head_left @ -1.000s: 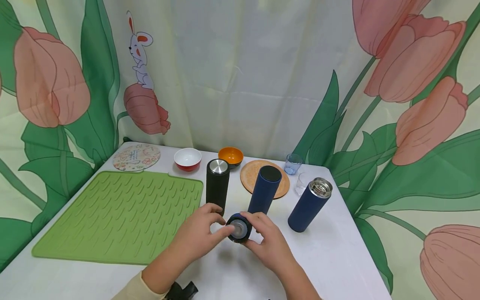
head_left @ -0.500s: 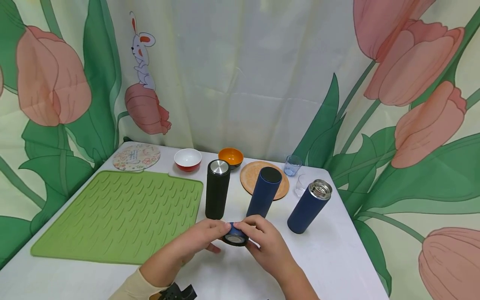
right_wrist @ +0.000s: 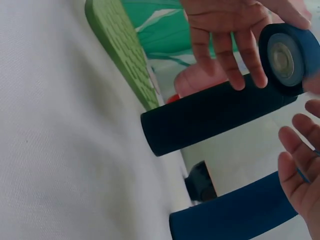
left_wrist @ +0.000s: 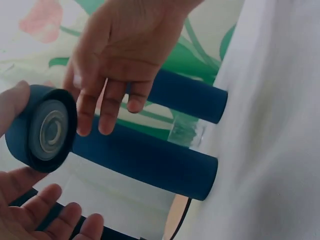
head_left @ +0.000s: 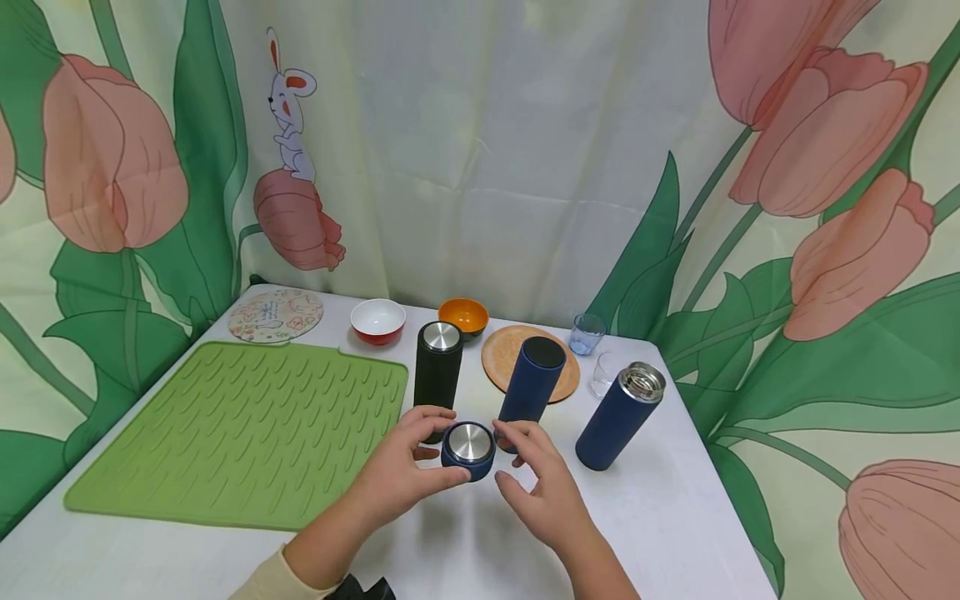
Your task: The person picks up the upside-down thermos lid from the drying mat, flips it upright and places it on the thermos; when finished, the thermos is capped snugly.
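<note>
A dark blue flask lid (head_left: 468, 452) with a shiny silver top is up above the table, its top facing the head camera. My left hand (head_left: 397, 468) pinches it between thumb and fingers from the left. The lid's translucent inner plug (left_wrist: 50, 129) shows from below in the left wrist view. Just right of the lid my right hand (head_left: 543, 496) spreads its fingers and holds nothing. Behind the hands stand a black flask (head_left: 437, 375) with a silver top and a blue flask (head_left: 528, 383) with a dark top. An uncapped blue flask (head_left: 617, 421) stands farther right, its steel mouth bare.
On the left lies a ribbed green mat (head_left: 247, 433), with a round patterned mat (head_left: 276, 315) behind it. Red-and-white bowl (head_left: 377, 322), orange bowl (head_left: 462, 316), round wooden board (head_left: 501, 354) and two clear glasses, one bluish (head_left: 586, 335), line the back.
The lid has tipped from showing its underside to showing its silver top. My right hand has let go of it and moved slightly right; the left hand keeps hold.
</note>
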A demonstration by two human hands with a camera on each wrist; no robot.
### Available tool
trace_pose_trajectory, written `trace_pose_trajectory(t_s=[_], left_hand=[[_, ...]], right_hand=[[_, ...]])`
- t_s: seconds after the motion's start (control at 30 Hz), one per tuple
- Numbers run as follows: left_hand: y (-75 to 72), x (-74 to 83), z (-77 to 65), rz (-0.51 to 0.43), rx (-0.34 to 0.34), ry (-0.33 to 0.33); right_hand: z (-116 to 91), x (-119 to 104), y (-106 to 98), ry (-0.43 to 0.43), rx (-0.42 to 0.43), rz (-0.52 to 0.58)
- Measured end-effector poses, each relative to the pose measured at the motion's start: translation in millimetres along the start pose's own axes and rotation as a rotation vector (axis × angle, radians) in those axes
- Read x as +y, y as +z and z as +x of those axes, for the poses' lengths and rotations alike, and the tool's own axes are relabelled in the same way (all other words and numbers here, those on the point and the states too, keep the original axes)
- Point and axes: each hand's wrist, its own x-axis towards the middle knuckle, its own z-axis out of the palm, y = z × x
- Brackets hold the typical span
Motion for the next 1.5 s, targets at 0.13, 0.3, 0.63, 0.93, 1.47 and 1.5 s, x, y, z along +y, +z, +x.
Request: trace_pose_trajectory(t_s=[0.13, 0.3, 0.63, 0.93, 1.47, 1.5], left_hand=[[2.1, 0.0, -2.8, 0.028, 0.008, 0.06], [5.9, -4.6, -4.9, 0.065, -0.025, 0.123], [9.8, -3.5, -5.0, 0.067, -0.106, 0.091], [11.8, -4.2, -6.2, 0.128, -0.01, 0.098], [11.7, -3.5, -12.7, 0.107, -0.027, 0.069], [13.0, -4.2, -12.1, 0.1, -0.032, 0.069]], right_hand=[[-0.1, -2.7, 0.0, 0.073, -0.051, 0.063], [0.6, -1.1, -1.3, 0.086, -0.055, 0.093], [-2.1, 5.9, -4.4, -0.007, -0.107, 0.133], [-5.0, 8.9, -13.9, -0.129, 0.211, 0.024], [10.6, 78.8, -108.2, 0.654, 0.512, -0.121], [11.5, 83.7, -108.8, 0.69, 0.459, -0.115]])
